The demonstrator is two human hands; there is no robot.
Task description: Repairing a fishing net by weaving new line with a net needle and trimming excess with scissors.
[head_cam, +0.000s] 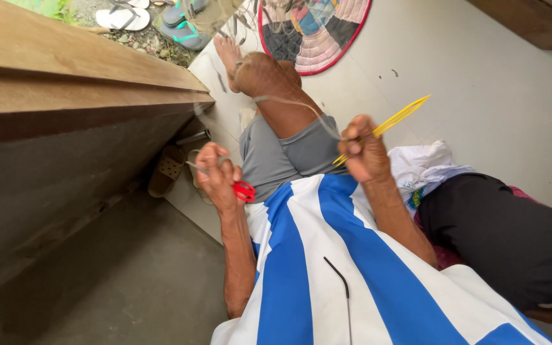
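My left hand point(215, 176) is closed around small scissors with red handles point(244, 190), held over my grey shorts point(276, 156). My right hand point(362, 150) grips a thin yellow netting needle point(400, 116) that points up and to the right. It also pinches a fine pale line point(295, 103). That line runs over my bare knee point(260, 73) toward my foot point(228, 50), where net mesh point(225, 16) hangs. My blue and white striped shirt point(327, 255) fills the lower middle.
A wooden plank structure point(65, 83) rises along the left. A brown sandal point(166, 171) lies below it, and flip-flops point(154, 19) lie at the top. A round patchwork mat point(317, 32) lies ahead. At the right are a white plastic bag point(423, 167) and something in black cloth point(499, 236).
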